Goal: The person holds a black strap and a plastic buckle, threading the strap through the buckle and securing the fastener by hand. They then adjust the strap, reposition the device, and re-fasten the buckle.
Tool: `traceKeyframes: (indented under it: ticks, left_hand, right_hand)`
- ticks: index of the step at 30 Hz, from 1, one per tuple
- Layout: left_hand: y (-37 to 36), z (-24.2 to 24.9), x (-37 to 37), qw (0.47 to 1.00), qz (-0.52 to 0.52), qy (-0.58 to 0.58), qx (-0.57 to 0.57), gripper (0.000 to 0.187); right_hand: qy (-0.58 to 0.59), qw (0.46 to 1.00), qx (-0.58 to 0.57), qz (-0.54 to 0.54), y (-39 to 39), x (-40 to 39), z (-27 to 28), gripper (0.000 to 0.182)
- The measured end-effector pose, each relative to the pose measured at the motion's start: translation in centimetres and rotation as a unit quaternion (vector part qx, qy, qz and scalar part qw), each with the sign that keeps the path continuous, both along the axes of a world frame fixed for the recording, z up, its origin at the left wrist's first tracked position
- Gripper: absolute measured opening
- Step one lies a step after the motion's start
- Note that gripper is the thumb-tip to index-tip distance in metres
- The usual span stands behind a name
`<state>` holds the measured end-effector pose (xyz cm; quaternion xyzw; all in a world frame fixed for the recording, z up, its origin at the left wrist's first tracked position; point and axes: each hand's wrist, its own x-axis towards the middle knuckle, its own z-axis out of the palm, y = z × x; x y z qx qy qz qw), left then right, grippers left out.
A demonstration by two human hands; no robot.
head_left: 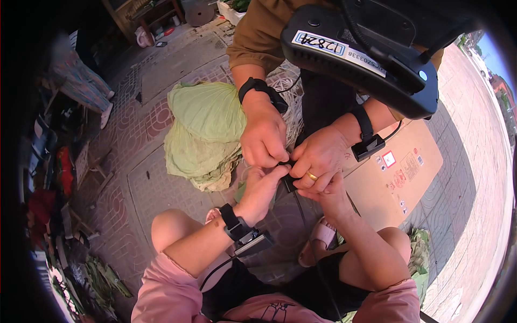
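Step, I judge: joint handling of a black box (289,184). Left hand (259,191), right hand (333,196) at it; can't tell either grip's opening or hold. Next calls for steadiness.

Around the small black piece (289,184), the other person's right hand (265,137) blocks eleven o'clock, their left hand (326,152) one to two. Stacked leaves (203,129) stand at ten, the wearer's left knee (171,229) at eight; paving (142,188) gives a lane between. Beyond the hands, flat cardboard (397,175) gives passage at three.
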<state>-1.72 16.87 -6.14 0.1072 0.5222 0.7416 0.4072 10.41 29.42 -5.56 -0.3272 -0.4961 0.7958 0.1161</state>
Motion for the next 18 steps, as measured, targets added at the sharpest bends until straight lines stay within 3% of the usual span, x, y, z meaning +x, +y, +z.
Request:
traceKeyframes:
  ticks: [4, 6, 7, 9, 12, 16, 18]
  left_hand:
    - [0.3, -0.1, 0.0, 0.998, -0.004, 0.052, 0.037, 0.02]
    - [0.2, 0.3, 0.0, 0.994, -0.032, 0.107, -0.022, 0.02]
    - [0.1, 0.6, -0.1, 0.988, -0.045, 0.135, -0.051, 0.02]
    - [0.2, 0.9, 0.2, 0.993, -0.031, 0.114, -0.029, 0.02]
    - [-0.1, 1.5, 0.4, 0.993, -0.019, 0.114, -0.017, 0.02]
    - [0.0, 0.9, 0.3, 0.988, -0.026, 0.155, 0.002, 0.02]
    - [-0.3, 1.3, 0.4, 0.992, -0.053, 0.113, -0.022, 0.021]
  right_hand:
    - [0.018, 1.0, -0.005, 0.01, 0.4, 0.2, -0.9, 0.032]
    - [0.006, 1.0, 0.012, 0.009, 0.5, 0.3, -0.5, 0.033]
    - [-0.016, 0.99, 0.128, 0.065, 0.9, 0.5, -0.8, 0.032]
    - [-0.058, 0.919, 0.35, 0.171, 2.0, 1.5, -2.4, 0.031]
    - [-0.039, 0.957, 0.286, 0.031, 1.6, 1.8, -3.5, 0.032]
    - [-0.014, 0.964, 0.264, -0.005, 1.4, 1.6, -2.4, 0.032]
    - [0.007, 0.969, 0.248, -0.012, 1.4, 1.4, -2.2, 0.031]
